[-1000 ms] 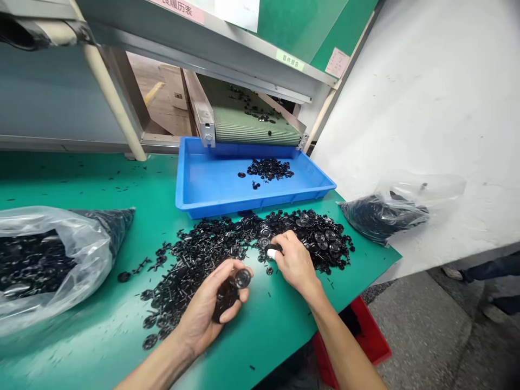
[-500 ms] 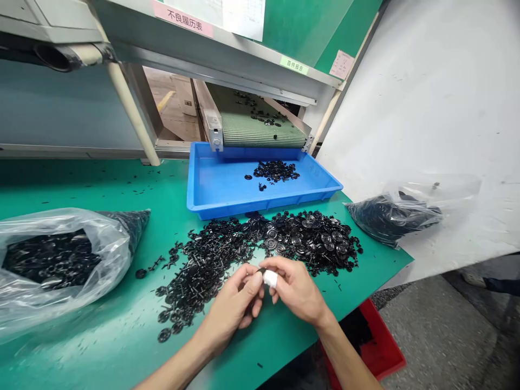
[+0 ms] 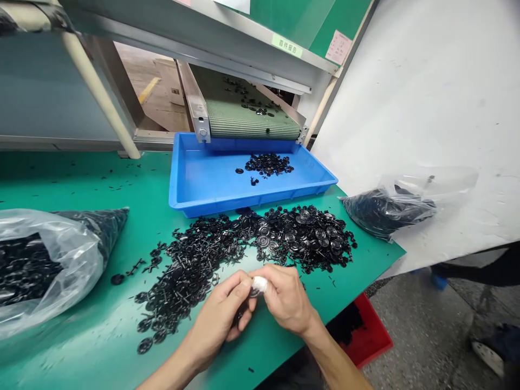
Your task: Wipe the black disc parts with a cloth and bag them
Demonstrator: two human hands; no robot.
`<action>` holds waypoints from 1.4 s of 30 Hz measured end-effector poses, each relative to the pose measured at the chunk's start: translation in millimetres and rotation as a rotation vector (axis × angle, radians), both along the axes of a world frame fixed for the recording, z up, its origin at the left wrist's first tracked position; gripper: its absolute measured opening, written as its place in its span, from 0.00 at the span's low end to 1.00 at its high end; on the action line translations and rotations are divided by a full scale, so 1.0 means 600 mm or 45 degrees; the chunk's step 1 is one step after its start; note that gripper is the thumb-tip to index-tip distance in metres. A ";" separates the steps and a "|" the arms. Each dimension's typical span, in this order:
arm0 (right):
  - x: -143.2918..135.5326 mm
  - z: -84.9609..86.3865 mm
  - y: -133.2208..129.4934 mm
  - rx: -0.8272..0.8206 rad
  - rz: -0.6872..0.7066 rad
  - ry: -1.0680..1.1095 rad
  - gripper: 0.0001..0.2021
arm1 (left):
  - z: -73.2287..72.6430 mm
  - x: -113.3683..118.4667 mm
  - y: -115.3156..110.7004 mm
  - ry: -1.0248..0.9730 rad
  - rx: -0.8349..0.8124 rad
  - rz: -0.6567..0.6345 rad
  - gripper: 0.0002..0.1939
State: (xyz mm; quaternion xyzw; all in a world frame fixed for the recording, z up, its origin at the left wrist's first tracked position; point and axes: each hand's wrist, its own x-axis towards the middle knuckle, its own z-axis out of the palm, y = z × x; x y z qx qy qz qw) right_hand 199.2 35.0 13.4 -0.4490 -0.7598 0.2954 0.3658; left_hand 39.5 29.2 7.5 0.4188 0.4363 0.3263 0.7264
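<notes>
Shelf label: "首件报告"; left hand, right hand pinching dark part.

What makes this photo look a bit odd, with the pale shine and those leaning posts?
In the head view, a whitish sheen washes over the green tabletop at lower left; highlights streak the open plastic bag; the posts lean and the edges look stretched, probably from a wide lens; shadow darkens the space beside the red bin; the shoe at far right looks soft.

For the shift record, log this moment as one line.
left hand: holding black part | right hand: fingertips at left's fingertips | loose black pile: on green table | blue tray: below conveyor belt's end
</notes>
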 end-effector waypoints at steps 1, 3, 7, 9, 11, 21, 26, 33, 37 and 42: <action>-0.001 -0.001 0.003 -0.043 -0.007 0.030 0.13 | 0.000 0.000 0.001 -0.024 -0.017 -0.004 0.21; 0.000 0.001 0.012 -0.187 0.020 0.072 0.13 | -0.002 0.000 0.003 -0.086 -0.042 0.029 0.21; 0.015 0.013 0.048 -0.140 -0.100 -0.105 0.19 | -0.003 -0.003 0.009 -0.244 -0.085 0.168 0.16; 0.023 0.018 0.072 0.025 -0.231 -0.364 0.22 | -0.002 -0.007 0.013 -0.323 -0.130 0.229 0.12; 0.026 0.021 0.094 0.063 -0.245 -0.656 0.24 | -0.002 -0.011 0.016 -0.390 -0.196 0.266 0.12; 0.032 0.017 0.102 0.069 -0.266 -0.492 0.13 | 0.005 -0.016 0.021 -0.539 -0.222 0.279 0.11; 0.027 0.011 0.060 -0.296 -0.244 0.163 0.16 | 0.006 -0.008 0.017 -0.388 -0.143 0.203 0.12; 0.000 0.004 -0.007 -0.551 -0.189 0.459 0.10 | -0.001 0.004 0.002 -0.005 0.083 0.034 0.19; 0.022 0.023 -0.010 -0.532 -0.014 0.221 0.10 | -0.001 -0.002 0.003 0.108 0.107 -0.078 0.20; 0.044 0.031 0.002 -0.479 0.165 0.105 0.12 | 0.001 -0.009 0.012 0.200 0.114 -0.237 0.20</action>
